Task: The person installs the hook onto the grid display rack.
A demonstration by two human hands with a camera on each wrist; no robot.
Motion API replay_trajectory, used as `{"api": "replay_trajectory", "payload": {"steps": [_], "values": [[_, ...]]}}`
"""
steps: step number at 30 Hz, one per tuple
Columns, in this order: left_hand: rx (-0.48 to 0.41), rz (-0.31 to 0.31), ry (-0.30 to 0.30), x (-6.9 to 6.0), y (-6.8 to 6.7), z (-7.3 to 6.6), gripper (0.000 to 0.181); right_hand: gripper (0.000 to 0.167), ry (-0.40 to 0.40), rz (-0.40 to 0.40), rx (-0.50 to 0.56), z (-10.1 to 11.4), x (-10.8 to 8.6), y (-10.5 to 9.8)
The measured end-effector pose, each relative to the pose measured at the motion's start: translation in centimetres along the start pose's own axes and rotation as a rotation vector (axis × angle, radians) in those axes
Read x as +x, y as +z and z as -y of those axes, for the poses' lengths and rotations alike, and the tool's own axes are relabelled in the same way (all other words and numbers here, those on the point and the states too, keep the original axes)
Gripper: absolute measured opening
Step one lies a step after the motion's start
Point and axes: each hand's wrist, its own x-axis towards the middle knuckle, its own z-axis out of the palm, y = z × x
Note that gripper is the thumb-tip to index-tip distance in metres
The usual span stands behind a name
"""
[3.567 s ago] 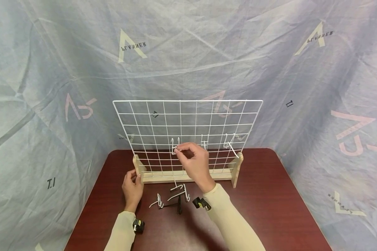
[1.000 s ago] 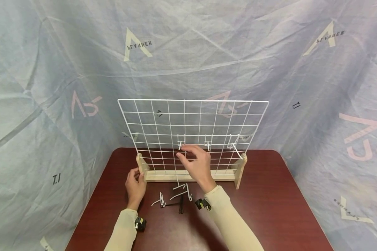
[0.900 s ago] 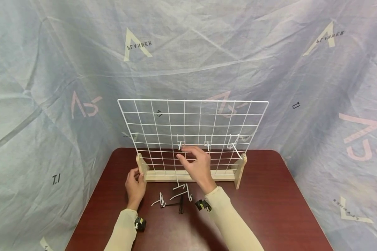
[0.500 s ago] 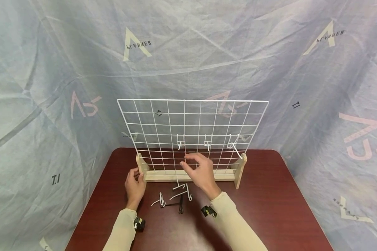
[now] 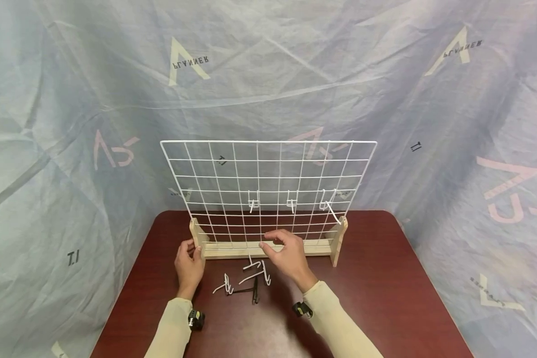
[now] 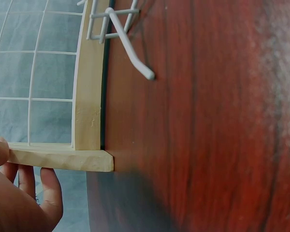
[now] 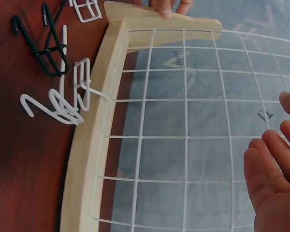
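A white wire grid (image 5: 268,177) stands upright in a wooden base. My left hand (image 5: 190,267) grips the left wooden end piece (image 5: 196,233), with thumb and fingers on either side of it, as the left wrist view (image 6: 24,193) also shows. In front of the grid's lower part, my right hand (image 5: 291,256) holds nothing, thumb and fingers apart. Three white hooks hang in a row on the grid: one left (image 5: 253,203), one in the middle (image 5: 292,203) and a longer one right (image 5: 331,208). Several white hooks (image 5: 225,285) and a black hook (image 5: 255,291) lie before the base.
The red-brown table (image 5: 385,298) carries the stand and the loose hooks. Grey printed cloth (image 5: 268,59) hangs behind the table and on both sides. A wrist camera sits on each forearm. The right wooden end piece (image 5: 337,243) stands right of my right hand.
A hook pinched by my right hand at the first frame now hangs on the grid, let go. My right hand has moved down and slightly right. My left hand remains at the end piece.
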Motion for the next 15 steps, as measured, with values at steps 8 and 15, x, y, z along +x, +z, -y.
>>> {"api": "replay_trajectory", "payload": {"steps": [8,15], "values": [[0.005,0.015,-0.029,-0.1,-0.1,-0.1,0.026,0.024,0.004,0.043,-0.045,-0.5,-1.1,0.7],[0.021,0.022,-0.033,-0.1,-0.2,-0.2,0.027,0.023,0.096,0.114,-0.032,-1.0,-2.0,0.9]]}}
